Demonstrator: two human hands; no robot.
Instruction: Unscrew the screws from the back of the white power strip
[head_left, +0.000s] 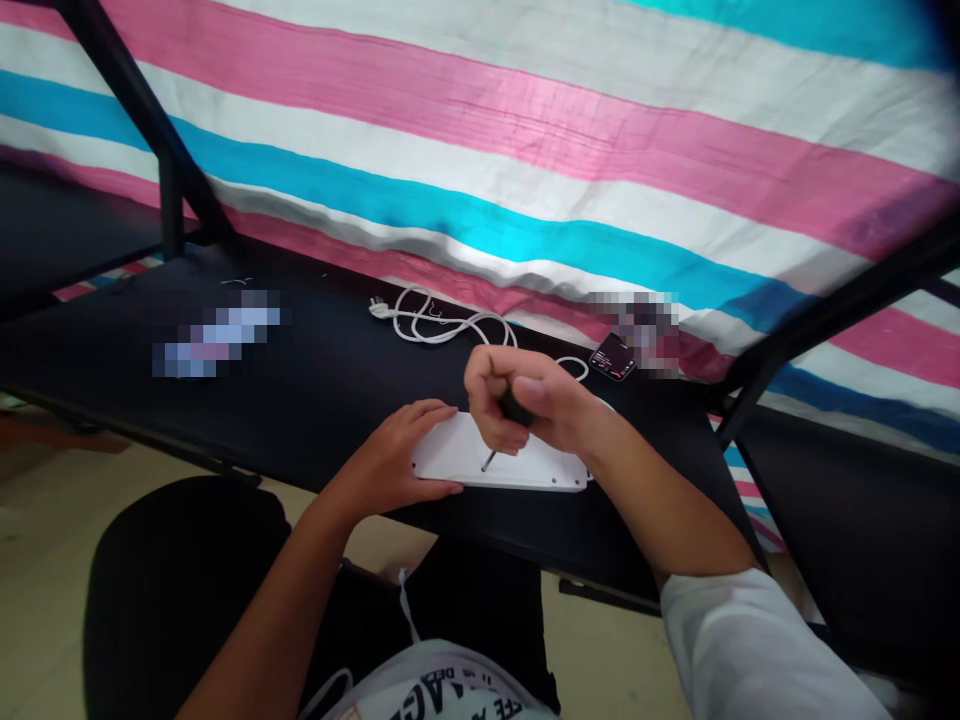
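Note:
A long white power strip (450,448) lies with its screw-hole side up on the black tabletop. My left hand (396,456) is closed around its left end, thumb along the near edge and fingers on the far edge. In my right hand (551,398) is a screwdriver (517,403), its dark handle wrapped by my fingers. The thin metal shaft slants down, and its tip meets a hole near the strip's front edge. Two more dark holes show at the right end. My right hand and forearm hide part of the strip's far side.
A white cord (427,328) with a plug (380,308) lies coiled behind the strip. A phone (613,357) with a lit screen rests at the back right, beside a blurred-out patch. Another blurred item (217,335) is at left. Black metal bars (171,200) and a striped sheet (480,150) bound the table (315,370).

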